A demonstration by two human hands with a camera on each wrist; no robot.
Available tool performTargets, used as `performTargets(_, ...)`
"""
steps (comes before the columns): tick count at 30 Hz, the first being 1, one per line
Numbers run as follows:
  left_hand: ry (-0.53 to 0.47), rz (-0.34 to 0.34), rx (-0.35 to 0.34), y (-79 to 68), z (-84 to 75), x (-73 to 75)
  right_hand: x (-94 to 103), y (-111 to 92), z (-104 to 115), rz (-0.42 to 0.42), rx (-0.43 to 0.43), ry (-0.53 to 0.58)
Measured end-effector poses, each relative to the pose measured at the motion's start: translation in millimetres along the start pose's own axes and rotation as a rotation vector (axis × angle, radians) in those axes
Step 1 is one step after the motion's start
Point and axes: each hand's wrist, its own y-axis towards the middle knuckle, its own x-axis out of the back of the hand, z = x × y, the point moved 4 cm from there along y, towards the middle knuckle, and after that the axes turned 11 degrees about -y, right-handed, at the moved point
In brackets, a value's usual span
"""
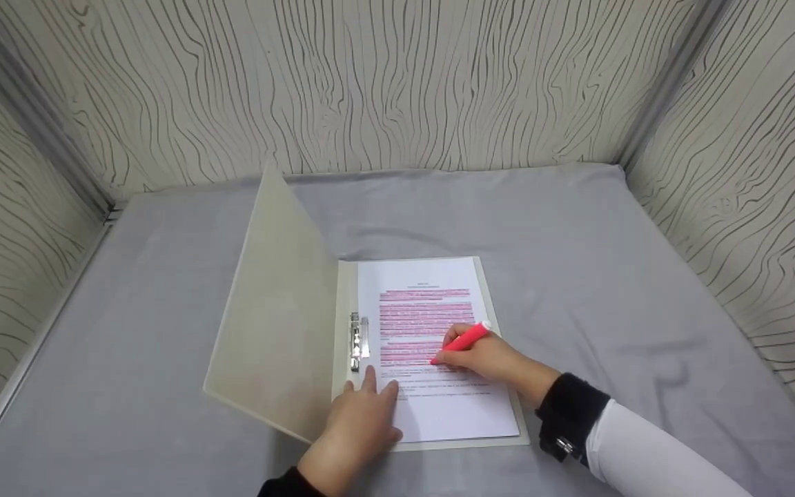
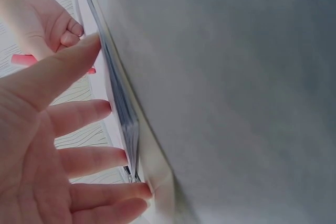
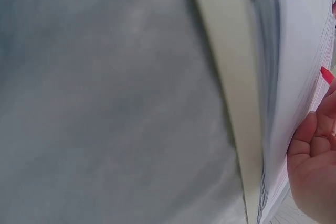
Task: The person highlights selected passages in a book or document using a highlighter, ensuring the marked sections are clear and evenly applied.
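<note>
My right hand [image 1: 484, 355] pinches a pink highlighter [image 1: 470, 337] with a white end, its tip down on the top sheet [image 1: 449, 414]. Pink marking [image 1: 425, 317] covers the upper paragraphs of printed text; the lower lines are plain. The stack of paper [image 2: 123, 108] lies in a cream ring binder [image 1: 346, 283], beside its metal clip [image 1: 356, 342]. Spread fingers of my left hand [image 1: 364, 417] rest on the lower left of the page and the binder's spine side. In the left wrist view its thumb [image 2: 79, 61] lies at the paper's edge.
The binder's cover [image 1: 273, 310] stands raised and tilted on the left. Grey cloth [image 1: 577, 276] covers the table, with some wrinkles at the right. Panels with a wood-grain line pattern [image 1: 370, 83] rise at the back and both sides.
</note>
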Motion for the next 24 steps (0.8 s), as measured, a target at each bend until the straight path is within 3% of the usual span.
performTargets(9,0.010,-0.021,-0.026,-2.5,-0.5,1.2,2.1,-0.6,-1.7,-0.007,0.026,-0.015)
performTargets(24,0.016,-0.048,-0.041,-2.2,-0.6,0.5,4.6,-3.5,-3.7,-0.008,0.001,0.001)
